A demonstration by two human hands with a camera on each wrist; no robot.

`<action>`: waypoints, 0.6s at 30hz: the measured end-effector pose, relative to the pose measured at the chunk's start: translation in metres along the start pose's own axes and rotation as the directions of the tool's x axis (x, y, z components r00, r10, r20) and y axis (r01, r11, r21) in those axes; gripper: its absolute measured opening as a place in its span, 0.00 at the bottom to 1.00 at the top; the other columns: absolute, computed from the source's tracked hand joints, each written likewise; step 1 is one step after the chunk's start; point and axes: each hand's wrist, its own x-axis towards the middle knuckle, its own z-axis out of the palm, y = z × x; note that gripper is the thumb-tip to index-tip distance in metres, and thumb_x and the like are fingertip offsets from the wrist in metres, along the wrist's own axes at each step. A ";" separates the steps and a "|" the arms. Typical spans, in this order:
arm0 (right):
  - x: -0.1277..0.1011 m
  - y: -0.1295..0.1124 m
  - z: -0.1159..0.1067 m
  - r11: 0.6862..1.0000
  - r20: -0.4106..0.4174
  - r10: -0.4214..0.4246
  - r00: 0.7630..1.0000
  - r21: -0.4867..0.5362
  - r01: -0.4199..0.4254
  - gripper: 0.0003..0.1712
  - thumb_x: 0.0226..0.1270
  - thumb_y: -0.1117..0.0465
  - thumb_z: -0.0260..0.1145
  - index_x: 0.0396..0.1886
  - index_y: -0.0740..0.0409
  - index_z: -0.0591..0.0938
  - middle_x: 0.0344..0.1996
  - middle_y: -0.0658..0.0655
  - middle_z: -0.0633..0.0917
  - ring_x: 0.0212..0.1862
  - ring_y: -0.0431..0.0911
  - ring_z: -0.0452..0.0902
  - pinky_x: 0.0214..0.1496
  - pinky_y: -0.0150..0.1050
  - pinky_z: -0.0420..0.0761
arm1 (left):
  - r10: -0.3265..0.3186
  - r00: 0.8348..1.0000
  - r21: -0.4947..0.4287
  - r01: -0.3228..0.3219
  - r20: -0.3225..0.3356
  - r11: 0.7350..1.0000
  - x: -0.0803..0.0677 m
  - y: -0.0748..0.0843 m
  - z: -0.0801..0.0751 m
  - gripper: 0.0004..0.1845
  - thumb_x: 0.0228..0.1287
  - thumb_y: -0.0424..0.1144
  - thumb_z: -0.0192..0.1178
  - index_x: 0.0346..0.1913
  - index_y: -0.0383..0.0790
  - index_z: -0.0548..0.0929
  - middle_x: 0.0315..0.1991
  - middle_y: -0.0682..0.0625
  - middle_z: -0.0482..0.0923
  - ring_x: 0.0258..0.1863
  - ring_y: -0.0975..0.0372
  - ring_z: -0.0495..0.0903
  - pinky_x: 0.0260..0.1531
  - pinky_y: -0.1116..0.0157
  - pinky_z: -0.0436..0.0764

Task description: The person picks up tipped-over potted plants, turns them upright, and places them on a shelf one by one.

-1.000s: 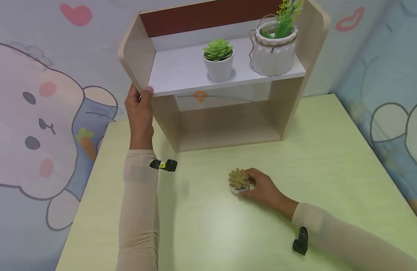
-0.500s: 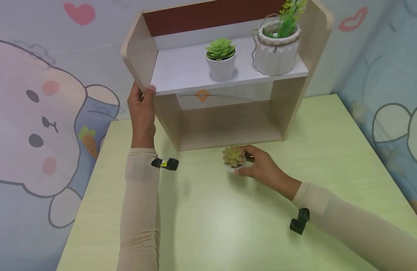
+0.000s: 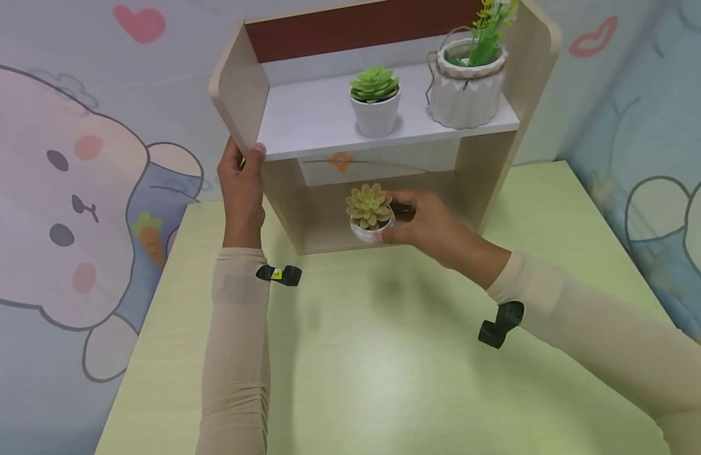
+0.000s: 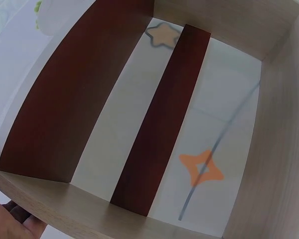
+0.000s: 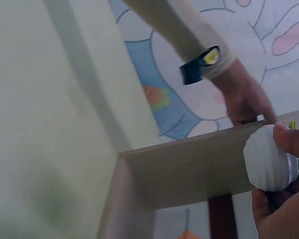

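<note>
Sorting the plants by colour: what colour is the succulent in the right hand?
Pale yellowish tan with pinkish tips, in a white pot; the succulent shows best in the head view.

shelf unit (image 3: 242,95) looks like pale wood-grain laminate, matt, with a smooth white shelf board (image 3: 310,120). bench (image 3: 384,379) is a smooth light green laminate with a faint sheen. the little succulent pot (image 5: 269,159) looks like matt white ribbed ceramic.

It is looking like a child's room at home: cartoon rabbit wallpaper (image 3: 60,208) is covering the walls, and a small wooden shelf (image 3: 378,126) is standing on a pale green surface (image 3: 384,379).
</note>
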 end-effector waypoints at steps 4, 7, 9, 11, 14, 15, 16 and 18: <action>0.008 -0.024 0.001 0.999 -0.031 -0.031 0.999 0.036 0.032 0.35 0.56 0.67 0.81 0.66 0.62 0.82 0.58 0.58 0.86 0.56 0.48 0.81 0.58 0.39 0.79 | -0.001 1.000 -0.001 0.001 0.008 1.000 0.000 -0.002 0.000 0.22 0.78 0.38 0.56 0.71 0.52 0.78 0.67 0.49 0.76 0.66 0.54 0.73 0.67 0.50 0.70; 0.015 -0.038 0.004 0.999 -0.046 -0.032 0.998 0.033 0.034 0.36 0.55 0.65 0.82 0.66 0.60 0.83 0.57 0.56 0.87 0.56 0.47 0.81 0.59 0.40 0.78 | 0.005 1.000 0.002 -0.005 0.005 1.000 0.000 -0.003 -0.001 0.22 0.78 0.38 0.56 0.70 0.51 0.78 0.66 0.49 0.77 0.65 0.54 0.73 0.67 0.51 0.70; 0.022 -0.045 0.007 0.999 -0.049 -0.033 0.998 0.039 0.034 0.36 0.55 0.64 0.82 0.65 0.59 0.84 0.56 0.55 0.87 0.56 0.46 0.80 0.58 0.40 0.78 | 0.010 1.000 0.006 -0.010 0.000 1.000 0.000 -0.003 -0.001 0.21 0.78 0.38 0.56 0.70 0.51 0.78 0.66 0.49 0.77 0.65 0.55 0.73 0.67 0.51 0.70; 0.028 -0.053 0.011 0.998 -0.054 -0.039 0.998 0.047 0.042 0.36 0.55 0.64 0.83 0.66 0.58 0.83 0.55 0.54 0.87 0.54 0.46 0.81 0.56 0.40 0.79 | 0.015 1.000 0.001 -0.015 -0.005 1.000 0.000 -0.002 -0.001 0.21 0.78 0.38 0.56 0.70 0.50 0.79 0.65 0.48 0.77 0.65 0.55 0.73 0.67 0.52 0.70; 0.037 -0.062 0.016 0.997 -0.067 -0.054 0.996 0.056 0.058 0.36 0.57 0.63 0.81 0.67 0.58 0.82 0.55 0.54 0.87 0.52 0.46 0.81 0.54 0.38 0.79 | 0.024 1.000 -0.007 -0.024 -0.006 1.000 0.000 -0.001 0.000 0.21 0.78 0.37 0.56 0.70 0.49 0.79 0.65 0.48 0.77 0.64 0.55 0.73 0.66 0.53 0.70; 0.039 -0.064 0.017 0.997 -0.071 -0.059 0.996 0.055 0.063 0.36 0.58 0.63 0.81 0.68 0.58 0.82 0.56 0.53 0.87 0.52 0.45 0.80 0.53 0.38 0.78 | 0.024 1.000 -0.013 -0.024 -0.004 1.000 0.000 -0.001 0.000 0.21 0.77 0.37 0.56 0.70 0.49 0.79 0.64 0.48 0.77 0.64 0.55 0.73 0.66 0.53 0.71; 0.041 -0.066 0.019 0.997 -0.078 -0.059 0.995 0.053 0.063 0.36 0.60 0.63 0.80 0.69 0.57 0.81 0.56 0.53 0.87 0.52 0.45 0.80 0.52 0.37 0.78 | 0.028 1.000 -0.019 -0.028 -0.003 0.999 0.000 -0.001 0.001 0.21 0.77 0.37 0.55 0.69 0.49 0.79 0.64 0.48 0.77 0.63 0.55 0.74 0.65 0.53 0.71; 0.046 -0.070 0.020 0.997 -0.086 -0.062 0.994 0.049 0.066 0.36 0.61 0.63 0.78 0.70 0.58 0.80 0.57 0.53 0.86 0.51 0.45 0.78 0.52 0.36 0.77 | 0.033 0.999 -0.021 -0.033 -0.005 0.999 0.001 -0.001 0.002 0.21 0.77 0.36 0.55 0.69 0.48 0.79 0.63 0.47 0.78 0.62 0.55 0.75 0.63 0.53 0.72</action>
